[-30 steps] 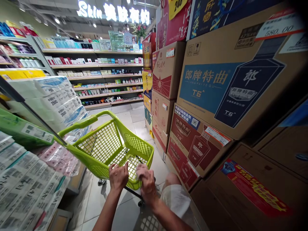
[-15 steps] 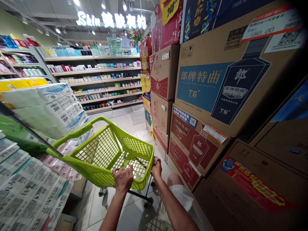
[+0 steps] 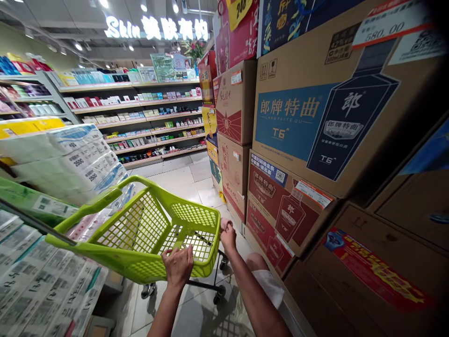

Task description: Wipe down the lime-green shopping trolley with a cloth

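A lime-green plastic shopping cart (image 3: 140, 267) with a lattice basket stands in the aisle at an angle, its grey pole reaching to the left. My left hand (image 3: 178, 266) is closed over the near rim of the basket, the fingers curled inward. Just beyond the basket's right corner, my right hand (image 3: 228, 238) is closed in a pinch. A small pinkish thing (image 3: 225, 223) shows at its fingertips, too small to name. Whether that hand touches the basket I cannot tell. A bent knee (image 3: 255, 262) and white cloth (image 3: 269, 286) show beside my right forearm.
Stacked liquor cartons (image 3: 291, 112) rise close on the right. On the left are piled tissue packs (image 3: 84, 164) and more wrapped packs (image 3: 38, 285). Shelves of small boxes and bottles (image 3: 147, 100) cross the back. Pale floor tiles (image 3: 175, 180) run between.
The cart has shifted left and turned slightly, its handle side moving toward the left edge. Both hands stay close to where they were, with the same closed shape. The view has shifted a little.
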Demonstrator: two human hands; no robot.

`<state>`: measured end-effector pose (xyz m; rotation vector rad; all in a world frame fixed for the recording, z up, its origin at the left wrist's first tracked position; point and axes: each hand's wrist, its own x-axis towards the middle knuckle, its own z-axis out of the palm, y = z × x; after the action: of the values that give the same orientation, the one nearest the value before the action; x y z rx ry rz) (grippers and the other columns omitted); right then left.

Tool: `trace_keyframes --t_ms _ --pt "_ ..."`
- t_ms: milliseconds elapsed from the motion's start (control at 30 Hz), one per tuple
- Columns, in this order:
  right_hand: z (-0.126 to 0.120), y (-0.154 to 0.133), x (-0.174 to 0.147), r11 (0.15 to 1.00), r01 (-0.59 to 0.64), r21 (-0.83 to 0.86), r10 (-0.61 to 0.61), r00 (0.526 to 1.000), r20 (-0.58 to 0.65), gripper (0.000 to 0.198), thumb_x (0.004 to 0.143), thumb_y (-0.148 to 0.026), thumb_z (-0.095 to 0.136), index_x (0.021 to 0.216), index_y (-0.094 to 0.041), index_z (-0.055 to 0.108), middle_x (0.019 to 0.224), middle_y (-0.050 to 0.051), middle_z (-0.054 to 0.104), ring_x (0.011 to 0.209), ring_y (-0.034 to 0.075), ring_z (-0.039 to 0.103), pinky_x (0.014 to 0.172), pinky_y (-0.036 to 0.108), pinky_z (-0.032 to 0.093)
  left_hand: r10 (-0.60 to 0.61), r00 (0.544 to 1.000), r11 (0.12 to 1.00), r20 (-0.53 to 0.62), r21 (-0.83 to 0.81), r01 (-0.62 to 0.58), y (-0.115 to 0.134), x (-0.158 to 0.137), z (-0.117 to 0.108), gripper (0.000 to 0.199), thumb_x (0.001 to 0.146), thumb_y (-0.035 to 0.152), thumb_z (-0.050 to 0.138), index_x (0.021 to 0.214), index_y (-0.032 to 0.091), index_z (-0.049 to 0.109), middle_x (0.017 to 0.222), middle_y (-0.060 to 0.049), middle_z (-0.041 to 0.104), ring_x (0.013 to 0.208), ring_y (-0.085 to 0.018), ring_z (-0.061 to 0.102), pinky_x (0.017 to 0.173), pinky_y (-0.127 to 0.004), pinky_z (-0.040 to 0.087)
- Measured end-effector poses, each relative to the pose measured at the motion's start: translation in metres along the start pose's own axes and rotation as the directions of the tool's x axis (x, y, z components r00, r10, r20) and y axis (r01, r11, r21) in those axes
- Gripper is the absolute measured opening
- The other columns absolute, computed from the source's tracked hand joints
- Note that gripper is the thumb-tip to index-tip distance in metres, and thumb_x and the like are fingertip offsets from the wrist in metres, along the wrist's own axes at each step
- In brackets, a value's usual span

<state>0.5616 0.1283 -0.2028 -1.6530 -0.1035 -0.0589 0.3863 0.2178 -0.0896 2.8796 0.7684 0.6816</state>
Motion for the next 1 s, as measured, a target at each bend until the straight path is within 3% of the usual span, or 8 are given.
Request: trace_keyframes --t_ms 100,333,433,500,567,767,933,1000 --pt "0.002 -0.010 0.007 1.000 0.016 0.012 -0.016 1.000 0.006 0.042 0.072 -0.019 0.048 0.107 -0.017 0.071 0.106 0.011 0.076 0.095 0.021 0.070 0.086 0.027 0.053 -0.012 1.000 1.000 -0.014 0.020 0.012 0.002 0.000 0.000 0.059 0.104 0.039 0.036 0.056 0.023 0.067 0.068 -0.005 0.077 0.082 -0.023 0.068 0.100 -0.048 0.027" --pt "-0.017 -0.007 -0.050 1.000 0.027 -0.007 -0.027 0.998 0.052 0.040 0.070 -0.011 0.048 0.099 -0.017 0.074 0.097 0.010 0.076 0.090 0.022 0.070 0.087 0.031 0.056 -0.026 0.998 0.999 -0.052 0.042 0.028 0.005 0.001 0.003 0.060 0.104 0.038 0.035 0.054 0.022 0.064 0.064 -0.006 0.075 0.079 -0.023 0.066 0.098 -0.048 0.027" --pt "-0.024 -0.013 -0.081 0.976 0.214 -0.035 -0.211 0.976 0.061 0.048 0.073 -0.006 0.048 0.110 -0.020 0.075 0.111 0.011 0.074 0.108 0.024 0.067 0.101 0.036 0.052 -0.030 0.998 0.998 -0.056 0.056 0.033 0.004 0.001 0.003 0.059 0.104 0.037 0.034 0.055 0.022 0.065 0.065 -0.006 0.076 0.079 -0.023 0.066 0.099 -0.047 0.027" --pt "-0.028 -0.022 -0.085 0.918 0.383 -0.099 -0.368 0.919 0.142 0.053 0.073 -0.001 0.046 0.112 -0.022 0.075 0.112 0.009 0.073 0.111 0.024 0.064 0.103 0.037 0.051 -0.028 0.998 0.997 -0.054 0.064 0.031 0.004 0.000 0.003 0.058 0.103 0.037 0.035 0.057 0.022 0.066 0.066 -0.007 0.076 0.079 -0.023 0.066 0.099 -0.048 0.028" --pt "-0.030 -0.035 -0.065 0.873 0.449 -0.192 -0.395 0.880 0.265 0.059 0.068 0.003 0.043 0.110 -0.021 0.076 0.108 0.007 0.073 0.108 0.023 0.063 0.100 0.035 0.052 -0.022 0.999 0.998 -0.041 0.061 0.025 0.004 0.000 0.002 0.057 0.103 0.037 0.036 0.058 0.022 0.067 0.066 -0.007 0.076 0.079 -0.023 0.066 0.099 -0.048 0.029" --pt "-0.020 -0.067 0.034 0.857 0.458 -0.237 -0.374 0.869 0.324 0.056 0.068 0.010 0.037 0.103 -0.012 0.076 0.110 0.008 0.073 0.099 0.018 0.059 0.095 0.030 0.046 -0.053 0.998 0.997 -0.029 0.051 0.054 0.013 0.000 0.000 0.058 0.103 0.035 0.036 0.059 0.021 0.070 0.068 -0.009 0.077 0.082 -0.026 0.069 0.102 -0.050 0.029" --pt "-0.034 -0.048 -0.054 0.833 0.504 -0.229 -0.410 0.840 0.356 0.059 0.063 0.009 0.041 0.103 -0.018 0.076 0.104 0.006 0.072 0.096 0.021 0.057 0.091 0.031 0.048 -0.109 0.992 0.988 -0.068 0.105 0.116 0.016 0.002 0.004 0.058 0.103 0.034 0.037 0.057 0.020 0.069 0.066 -0.009 0.076 0.081 -0.025 0.069 0.101 -0.050 0.029" --pt "-0.042 -0.038 -0.090 0.805 0.569 -0.169 -0.476 0.789 0.388 0.061 0.065 0.007 0.043 0.107 -0.023 0.076 0.112 0.005 0.072 0.100 0.022 0.057 0.092 0.032 0.050 -0.096 0.994 0.989 -0.058 0.108 0.102 0.016 0.001 0.005 0.056 0.102 0.034 0.037 0.059 0.021 0.070 0.067 -0.008 0.076 0.081 -0.024 0.069 0.100 -0.050 0.029"
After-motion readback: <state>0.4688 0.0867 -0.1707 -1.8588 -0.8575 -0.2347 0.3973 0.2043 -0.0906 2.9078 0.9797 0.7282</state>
